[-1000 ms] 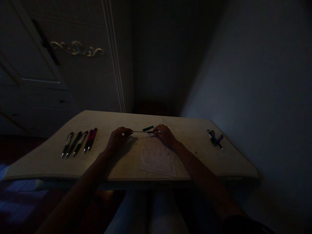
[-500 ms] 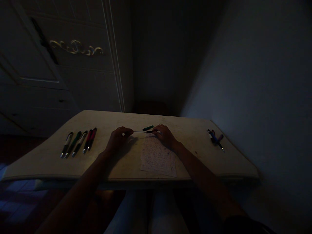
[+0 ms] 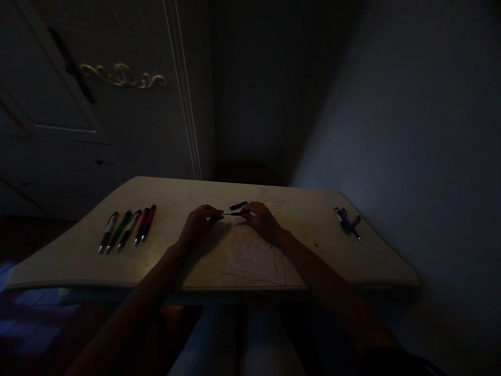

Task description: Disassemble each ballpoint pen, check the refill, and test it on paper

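My left hand (image 3: 199, 223) pinches a thin dark pen refill (image 3: 226, 214) over the table, its fingertips closed on it. From the other side, my right hand (image 3: 264, 222) pinches a short black pen part (image 3: 236, 214), which looks like a grip section. The refill runs into or against the left end of that part; I cannot tell how deep it sits. Just behind the fingers lies a green pen barrel (image 3: 238, 205) on the tabletop. Beneath my right hand is a sheet of paper (image 3: 256, 258) covered in scribbled marks.
Several pens (image 3: 124, 231) in white, green and red with black grips lie in a row at the left of the pale table (image 3: 176, 193). A small pile of pens (image 3: 347, 224) lies at the right. A cabinet (image 3: 144, 125) stands behind left, a wall (image 3: 410, 156) at right.
My left hand has moved right, toward my right hand, so less of the refill shows between them. My right hand has hardly moved.
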Available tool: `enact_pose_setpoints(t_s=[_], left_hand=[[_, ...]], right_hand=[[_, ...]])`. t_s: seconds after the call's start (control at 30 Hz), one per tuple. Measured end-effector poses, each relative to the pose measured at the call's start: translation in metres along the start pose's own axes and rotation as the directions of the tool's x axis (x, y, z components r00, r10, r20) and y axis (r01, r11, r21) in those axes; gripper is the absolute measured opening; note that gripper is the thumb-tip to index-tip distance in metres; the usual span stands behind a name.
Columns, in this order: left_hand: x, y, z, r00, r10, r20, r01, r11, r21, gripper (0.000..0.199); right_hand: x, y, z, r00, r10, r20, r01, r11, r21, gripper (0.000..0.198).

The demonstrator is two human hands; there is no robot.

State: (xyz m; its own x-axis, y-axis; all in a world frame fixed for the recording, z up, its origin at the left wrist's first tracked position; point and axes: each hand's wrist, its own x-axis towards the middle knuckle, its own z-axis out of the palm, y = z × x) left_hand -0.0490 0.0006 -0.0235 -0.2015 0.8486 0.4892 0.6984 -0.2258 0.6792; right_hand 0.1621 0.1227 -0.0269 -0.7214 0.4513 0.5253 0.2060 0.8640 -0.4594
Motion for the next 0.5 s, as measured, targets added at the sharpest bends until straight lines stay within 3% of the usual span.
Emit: enact_pose_setpoints(t_s=[0.33, 0.5], left_hand=[[-0.001, -0.008, 0.003, 1.000, 0.018, 0.013, -0.017, 1.000, -0.011, 0.017], [0.000, -0.015, 0.005, 0.991, 0.110, -0.075, -0.110, 0.994, 0.006, 0.018]], right_hand=[[-0.002, 0.000, 0.003, 0.997, 0.036, -0.064, -0.029, 0.994, 0.109, 0.011], [-0.002, -0.004, 0.000, 0.999, 0.007, -0.049, -0.001, 0.992, 0.124, 0.010]])
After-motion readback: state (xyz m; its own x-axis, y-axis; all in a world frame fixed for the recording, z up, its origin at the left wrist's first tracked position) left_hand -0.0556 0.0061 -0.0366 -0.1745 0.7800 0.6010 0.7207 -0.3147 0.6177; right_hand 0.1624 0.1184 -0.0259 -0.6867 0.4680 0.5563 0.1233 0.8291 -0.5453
